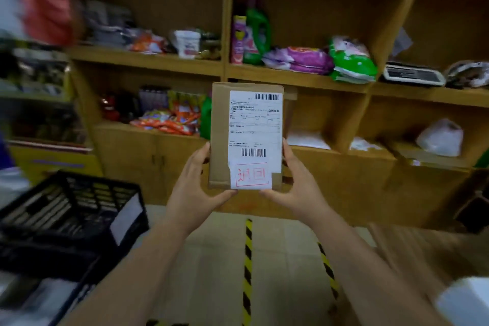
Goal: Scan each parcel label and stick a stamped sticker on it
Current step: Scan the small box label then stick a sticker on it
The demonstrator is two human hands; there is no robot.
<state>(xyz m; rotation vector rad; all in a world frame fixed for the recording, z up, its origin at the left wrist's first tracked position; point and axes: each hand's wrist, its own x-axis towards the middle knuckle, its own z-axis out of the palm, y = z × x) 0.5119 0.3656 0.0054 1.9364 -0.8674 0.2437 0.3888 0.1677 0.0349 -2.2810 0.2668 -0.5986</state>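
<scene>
Two hands hold up a labelled, stamped parcel before the shelves

Two bare arms reach forward from the bottom of the view, in front of a wide wooden shelving unit (225, 66) that fills the background. Its compartments hold detergent bottles (251, 34), bright snack and refill bags (299, 59) and pale plastic-wrapped bundles. At lower left stands a black plastic crate (79, 209). A strip of yellow-and-black hazard tape (248, 259) runs along the tiled floor below the arms.

Centre frame, raised upright and off every surface, is the flat cardboard parcel (219, 127). A white shipping label (254, 127) covers most of its face, with one barcode near the top and another lower down. Overlapping the label's bottom edge is a white sticker with a red square stamp (251, 176).

The left hand (193, 188) grasps the parcel's lower left edge, thumb under the bottom. The right hand (299, 188) grasps the lower right edge likewise.

With label and sticker both on, this parcel looks finished and ready for putting away. To do that well, keep both grips low and clear of the barcodes, hold the face flat, and check the sticker corners are pressed down before letting go.
</scene>
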